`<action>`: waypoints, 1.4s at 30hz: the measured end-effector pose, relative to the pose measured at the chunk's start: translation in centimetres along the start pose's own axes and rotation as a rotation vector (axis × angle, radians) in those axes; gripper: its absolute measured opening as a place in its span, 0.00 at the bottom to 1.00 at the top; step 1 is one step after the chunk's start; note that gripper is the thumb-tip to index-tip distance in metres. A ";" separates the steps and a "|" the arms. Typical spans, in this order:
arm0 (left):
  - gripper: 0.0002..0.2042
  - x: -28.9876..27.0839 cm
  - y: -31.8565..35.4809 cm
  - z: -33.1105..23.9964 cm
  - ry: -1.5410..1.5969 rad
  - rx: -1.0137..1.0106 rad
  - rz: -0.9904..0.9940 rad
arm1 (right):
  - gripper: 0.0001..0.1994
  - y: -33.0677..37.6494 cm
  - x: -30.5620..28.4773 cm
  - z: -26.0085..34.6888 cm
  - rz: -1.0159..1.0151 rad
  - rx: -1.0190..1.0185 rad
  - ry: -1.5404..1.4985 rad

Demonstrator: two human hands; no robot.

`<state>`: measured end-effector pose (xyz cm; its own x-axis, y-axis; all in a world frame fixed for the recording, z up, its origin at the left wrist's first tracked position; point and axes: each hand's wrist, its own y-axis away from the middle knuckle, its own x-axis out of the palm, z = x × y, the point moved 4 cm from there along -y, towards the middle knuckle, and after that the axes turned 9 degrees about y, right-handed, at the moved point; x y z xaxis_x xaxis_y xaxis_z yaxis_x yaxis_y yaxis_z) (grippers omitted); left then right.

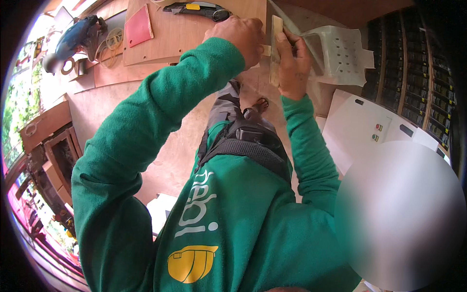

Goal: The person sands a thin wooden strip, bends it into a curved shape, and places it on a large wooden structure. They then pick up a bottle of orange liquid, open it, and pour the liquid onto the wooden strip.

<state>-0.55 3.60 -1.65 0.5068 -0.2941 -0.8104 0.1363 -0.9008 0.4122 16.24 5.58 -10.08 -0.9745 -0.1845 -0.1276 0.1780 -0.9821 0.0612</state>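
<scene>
My left hand is closed in a fist at the edge of the wooden worktop. A small pale strip sticks out of it toward the right; its kind is hard to tell. My right hand grips a narrow, pale, wood-like board seen nearly edge-on, with the thumb on its near face and the fingers behind it. The pale strip meets or nearly meets this board. Beyond my left hand, a black utility knife with a yellow part lies on the wooden worktop.
A red sheet lies on the worktop's left part. At right is a translucent plastic sheet with holes, near a white panel and dark racks. Another person is at far left, by tape rolls.
</scene>
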 end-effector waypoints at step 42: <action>0.12 0.9 -0.7 0.6 0.002 0.154 -0.114 | 0.20 -0.9 0.4 0.7 -0.018 -0.036 0.010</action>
<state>-0.70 3.77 -2.92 0.4976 -0.1868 -0.8471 0.0614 -0.9665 0.2491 15.57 6.37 -9.54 -0.9762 -0.1672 -0.1378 0.1656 -0.9859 0.0228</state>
